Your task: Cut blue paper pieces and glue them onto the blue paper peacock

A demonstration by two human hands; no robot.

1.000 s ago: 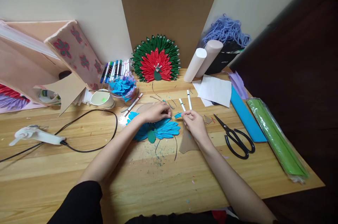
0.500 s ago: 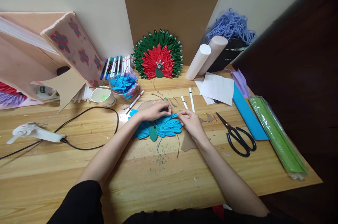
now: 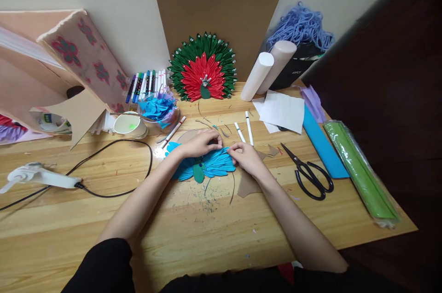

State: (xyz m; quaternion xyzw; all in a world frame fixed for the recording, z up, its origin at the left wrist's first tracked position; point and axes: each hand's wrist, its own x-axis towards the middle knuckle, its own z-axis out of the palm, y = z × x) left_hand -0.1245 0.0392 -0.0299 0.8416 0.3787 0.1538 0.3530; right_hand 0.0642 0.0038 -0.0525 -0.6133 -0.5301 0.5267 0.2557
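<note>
On my left the white glue gun lies on the wooden table with its black cord looped near a paper cup. My left hand rests over the top of the blue petal fan, fingers curled, though I cannot tell whether they grip anything, while the fan lies flat before me. My right hand pinches a blue petal at the fan's upper right edge, left of the black-handled scissors.

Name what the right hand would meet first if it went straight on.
Past the blue petals the right hand touches, likely the left hand; how their heights compare is unclear.
</note>
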